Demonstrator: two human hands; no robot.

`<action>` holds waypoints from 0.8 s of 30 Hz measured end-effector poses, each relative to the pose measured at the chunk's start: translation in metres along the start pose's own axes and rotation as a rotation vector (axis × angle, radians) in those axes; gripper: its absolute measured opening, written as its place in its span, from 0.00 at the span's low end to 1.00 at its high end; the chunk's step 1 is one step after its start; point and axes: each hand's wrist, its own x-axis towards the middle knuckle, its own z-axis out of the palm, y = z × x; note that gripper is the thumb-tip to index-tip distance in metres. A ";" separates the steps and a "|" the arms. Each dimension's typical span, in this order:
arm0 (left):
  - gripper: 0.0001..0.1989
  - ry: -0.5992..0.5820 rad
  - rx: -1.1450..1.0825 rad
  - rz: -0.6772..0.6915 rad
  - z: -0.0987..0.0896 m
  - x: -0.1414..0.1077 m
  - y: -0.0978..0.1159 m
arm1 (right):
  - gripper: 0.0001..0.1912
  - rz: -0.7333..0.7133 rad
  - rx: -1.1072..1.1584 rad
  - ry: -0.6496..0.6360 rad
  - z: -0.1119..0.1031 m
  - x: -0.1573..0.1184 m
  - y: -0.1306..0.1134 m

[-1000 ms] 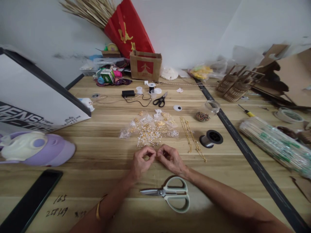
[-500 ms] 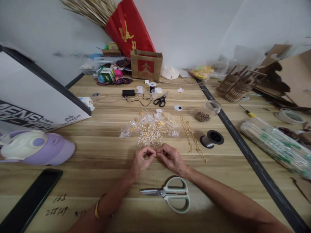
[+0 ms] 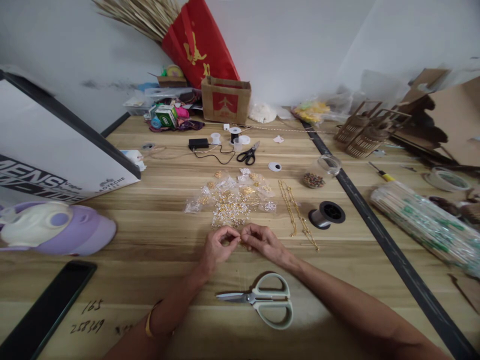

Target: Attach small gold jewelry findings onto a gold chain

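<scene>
My left hand (image 3: 222, 245) is closed in a pinch, its thumb and forefinger meeting the fingertips of my right hand (image 3: 263, 242). Something tiny and golden shows where the fingertips meet, too small to name. My right hand pinches there too, fingers bent together. Just beyond both hands lies a pile of shiny clear and gold beads (image 3: 232, 207), with small plastic bags (image 3: 227, 184) of findings around it. Nearer to me, scissors with pale green handles (image 3: 275, 301) lie on the table, blades pointing left. A faint thin thread seems to hang below my hands.
To the right lie a gold chain (image 3: 296, 210), a spool of wire (image 3: 327, 215) and a tub of coloured beads (image 3: 314, 180). Black scissors (image 3: 247, 156) lie farther back. On the left are a phone (image 3: 48, 305), a purple bottle (image 3: 78, 230) and a big white box (image 3: 63, 145).
My right hand has turned slightly, its fingers drawn closer together at the pinch. My left hand stays nearly in place, and the things on the table have not moved.
</scene>
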 end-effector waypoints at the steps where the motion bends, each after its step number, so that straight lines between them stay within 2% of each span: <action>1: 0.02 0.005 0.010 0.007 0.000 0.000 0.000 | 0.18 0.024 0.049 -0.017 -0.001 0.001 0.000; 7: 0.03 0.006 0.026 0.106 0.001 -0.001 -0.002 | 0.18 0.109 0.224 -0.063 -0.005 0.006 0.002; 13: 0.03 0.023 0.029 0.234 0.002 0.000 0.002 | 0.17 0.117 0.254 -0.052 -0.005 0.006 0.004; 24: 0.03 0.001 0.047 0.179 0.002 -0.002 0.007 | 0.19 0.120 0.220 -0.022 -0.005 0.006 0.004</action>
